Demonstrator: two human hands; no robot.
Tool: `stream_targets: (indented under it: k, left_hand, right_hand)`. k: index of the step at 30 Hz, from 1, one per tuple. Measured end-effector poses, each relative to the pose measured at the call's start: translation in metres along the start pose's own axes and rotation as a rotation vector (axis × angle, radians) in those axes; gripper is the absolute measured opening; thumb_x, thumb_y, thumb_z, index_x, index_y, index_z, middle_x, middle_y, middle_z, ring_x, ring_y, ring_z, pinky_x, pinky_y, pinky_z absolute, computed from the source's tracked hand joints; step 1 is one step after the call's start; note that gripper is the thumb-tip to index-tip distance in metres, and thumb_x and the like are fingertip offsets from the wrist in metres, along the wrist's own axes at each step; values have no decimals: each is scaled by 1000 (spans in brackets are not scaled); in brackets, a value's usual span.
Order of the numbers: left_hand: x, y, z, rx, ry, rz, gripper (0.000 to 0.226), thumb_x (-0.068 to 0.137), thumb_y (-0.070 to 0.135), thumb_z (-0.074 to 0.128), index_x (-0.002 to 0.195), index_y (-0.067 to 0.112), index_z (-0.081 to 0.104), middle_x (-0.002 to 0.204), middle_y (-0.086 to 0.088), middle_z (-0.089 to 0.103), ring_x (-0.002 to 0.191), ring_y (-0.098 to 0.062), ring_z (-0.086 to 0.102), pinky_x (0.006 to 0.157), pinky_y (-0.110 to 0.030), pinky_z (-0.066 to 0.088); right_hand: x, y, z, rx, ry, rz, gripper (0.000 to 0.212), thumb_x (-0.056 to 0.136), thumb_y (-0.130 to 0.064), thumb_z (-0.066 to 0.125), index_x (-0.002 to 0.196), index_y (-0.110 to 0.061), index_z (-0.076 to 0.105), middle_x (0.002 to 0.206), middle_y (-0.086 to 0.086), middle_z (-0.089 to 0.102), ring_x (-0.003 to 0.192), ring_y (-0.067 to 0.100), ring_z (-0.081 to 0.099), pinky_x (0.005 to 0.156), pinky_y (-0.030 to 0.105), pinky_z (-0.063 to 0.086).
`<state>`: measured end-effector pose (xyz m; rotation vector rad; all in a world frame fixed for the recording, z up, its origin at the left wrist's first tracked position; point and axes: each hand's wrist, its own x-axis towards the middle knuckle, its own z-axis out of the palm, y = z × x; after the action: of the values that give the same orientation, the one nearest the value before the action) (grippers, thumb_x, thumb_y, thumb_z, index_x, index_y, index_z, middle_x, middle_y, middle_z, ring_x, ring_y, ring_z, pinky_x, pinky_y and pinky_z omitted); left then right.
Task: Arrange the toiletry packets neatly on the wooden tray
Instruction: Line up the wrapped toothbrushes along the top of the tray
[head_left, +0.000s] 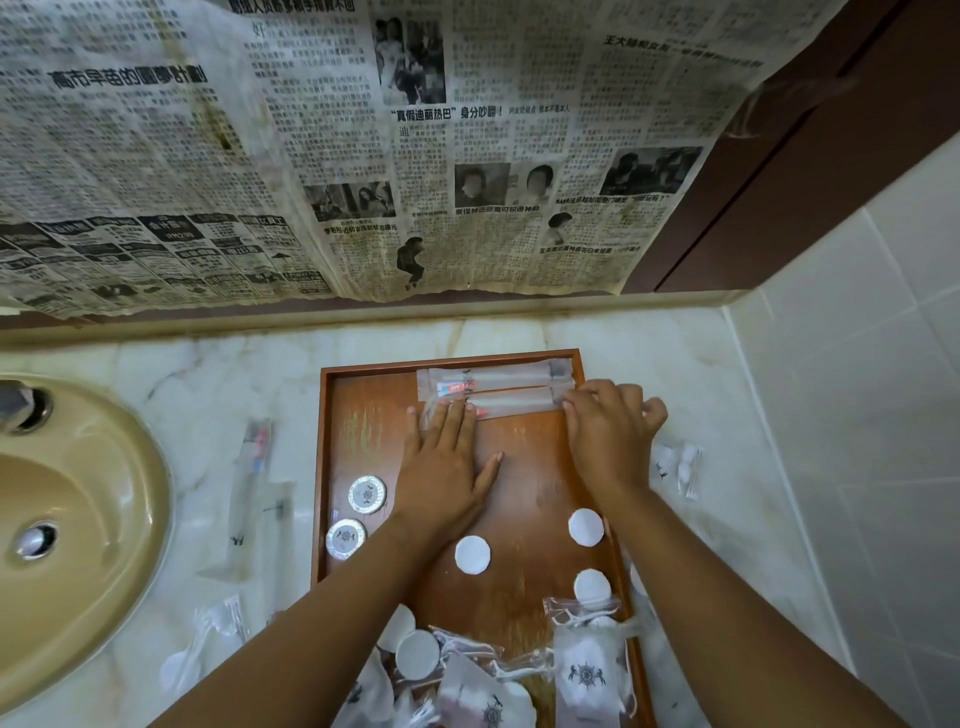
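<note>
Squaring item: long toothbrush packet (514, 402), second of two, lying at the far end of the wooden tray (319, 467). Its long axis runs left to right, parallel to and just beside the first long packet (498, 375), which sits against the far rim.

- Your left hand (441, 467): flat, fingers straight, fingertips pressing the packet's left end, palm on bare wood.
- Your right hand (608, 436): at the packet's right end, fingers bent over it. It is blurred, so you cannot tell whether it pinches the wrapper or only touches.
- Relation that counts: the packet lies directly ahead of both hands, one end under each, so neither is nearer. Any nudge should probably run away from you toward the rim, both ends together, to keep it parallel.
- Unsorted stock: round foil packets (367, 494) by the left rim, white discs (472, 555) mid-tray, drawstring pouches (587, 670) heaped at the near end, and another long packet (252, 467) out on the surface (218, 364) beside the sink (78, 519).
</note>
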<state>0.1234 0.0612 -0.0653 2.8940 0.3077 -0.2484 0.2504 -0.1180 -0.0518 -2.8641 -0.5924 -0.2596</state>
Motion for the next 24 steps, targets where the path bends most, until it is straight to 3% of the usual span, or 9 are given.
stream_targets:
  k: [7, 12, 16, 20, 24]
  left_hand:
    - [5, 1, -5, -35, 53, -6, 77, 103, 62, 13, 158, 13, 35, 165, -10, 29, 156, -26, 18, 126, -55, -1]
    - [9, 0, -2, -85, 179, -17, 63, 103, 55, 35, 140, 8, 56, 135, -19, 50, 129, -36, 44, 119, -53, 27]
    - [14, 1, -4, -104, 177, -17, 63, 103, 55, 32, 139, 8, 56, 130, -16, 53, 119, -32, 47, 108, -46, 37]
    - [12, 0, -3, -88, 153, -7, 67, 103, 57, 29, 145, 9, 51, 140, -16, 49, 132, -35, 44, 122, -54, 23]
    - [8, -1, 0, -67, 121, -4, 70, 104, 60, 23, 154, 14, 38, 156, -15, 39, 148, -34, 31, 124, -59, 10]
  right_hand:
    - [30, 8, 1, -82, -117, -107, 10, 84, -18, 80, 93, -22, 82, 99, 1, 72, 94, 30, 57, 84, 42, 27]
    - [35, 7, 5, -105, -121, -77, 9, 86, -24, 76, 95, -20, 77, 98, 4, 66, 94, 28, 56, 86, 44, 31]
    - [32, 5, 10, -105, -108, -21, 7, 86, -24, 75, 90, -18, 73, 92, 4, 64, 88, 27, 55, 84, 44, 34]
    - [24, 5, 9, -102, -82, -18, 5, 85, -24, 78, 86, -19, 78, 95, 4, 65, 92, 27, 55, 87, 46, 34]
    - [10, 5, 3, -58, -13, -88, 22, 90, -33, 72, 108, -23, 75, 118, 1, 67, 112, 25, 56, 101, 50, 29]
